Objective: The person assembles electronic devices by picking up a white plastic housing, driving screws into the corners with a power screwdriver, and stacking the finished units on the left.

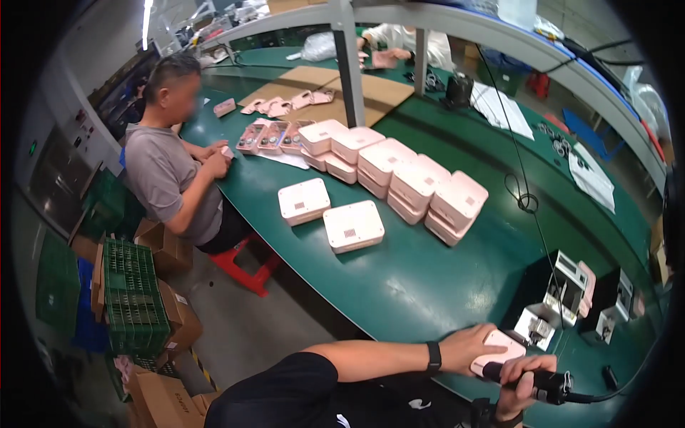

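Observation:
At the table's near edge on the right, my left hand [462,348] grips a pale pink plastic case [509,345] with rounded corners. My right hand [522,376] is wrapped round a black corded electric screwdriver [551,387], whose front end lies against the near side of the case. The bit's tip is not visible. Two matching cases, one closer [353,225] and one behind it [305,201], lie apart on the green table [410,285]. Beyond them runs a row of stacked pink cases [421,178].
Black-and-silver fixtures [549,303] stand right of my hands, beneath a hanging black cable [524,192]. A co-worker [175,157] sits at the left, handling a small pink part near open pink housings [275,135]. A metal post [347,71] rises mid-table; green crates [135,299] and cartons fill the floor's left.

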`<state>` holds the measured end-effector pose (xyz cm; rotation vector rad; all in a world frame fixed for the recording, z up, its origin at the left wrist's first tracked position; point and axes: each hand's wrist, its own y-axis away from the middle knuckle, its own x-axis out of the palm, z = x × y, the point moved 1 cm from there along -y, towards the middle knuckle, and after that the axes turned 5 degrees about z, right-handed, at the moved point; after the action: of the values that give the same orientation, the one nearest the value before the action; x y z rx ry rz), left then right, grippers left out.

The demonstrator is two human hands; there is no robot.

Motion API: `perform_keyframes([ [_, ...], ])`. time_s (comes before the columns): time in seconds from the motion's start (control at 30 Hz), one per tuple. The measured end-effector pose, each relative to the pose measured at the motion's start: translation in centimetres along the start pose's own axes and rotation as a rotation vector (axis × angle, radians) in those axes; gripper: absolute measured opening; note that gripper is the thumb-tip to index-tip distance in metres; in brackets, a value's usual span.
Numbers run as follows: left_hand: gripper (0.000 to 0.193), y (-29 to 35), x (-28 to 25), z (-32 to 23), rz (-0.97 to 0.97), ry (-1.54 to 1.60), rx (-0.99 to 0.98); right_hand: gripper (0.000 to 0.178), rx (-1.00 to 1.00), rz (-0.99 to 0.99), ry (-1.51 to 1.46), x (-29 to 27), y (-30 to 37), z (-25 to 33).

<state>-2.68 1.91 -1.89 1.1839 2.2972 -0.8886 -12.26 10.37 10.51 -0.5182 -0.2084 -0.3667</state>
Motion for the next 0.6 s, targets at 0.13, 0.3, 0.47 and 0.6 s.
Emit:
perform_keyframes([
  [0.13,0.079,0.2,0.2,0.2,0.012,-0.013,-0.042,0.028,0.017,0.106,0.020,-1.1,-0.4,-0.4],
  [0.3,0.078,0.1,-0.2,0.8,0.006,-0.002,-0.050,0.021,0.049,0.232,-0.051,0.4,-1.5,0.5],
  [0.47,0.078,-0.1,-0.5,0.2,0.043,0.011,-0.076,0.018,0.067,0.297,-0.022,-0.2,-0.9,0.0],
  [0.6,0.079,0.9,-0.6,-0.8,0.047,-0.028,-0.104,0.017,0.044,0.225,-0.096,0.1,-1.1,2.6],
])
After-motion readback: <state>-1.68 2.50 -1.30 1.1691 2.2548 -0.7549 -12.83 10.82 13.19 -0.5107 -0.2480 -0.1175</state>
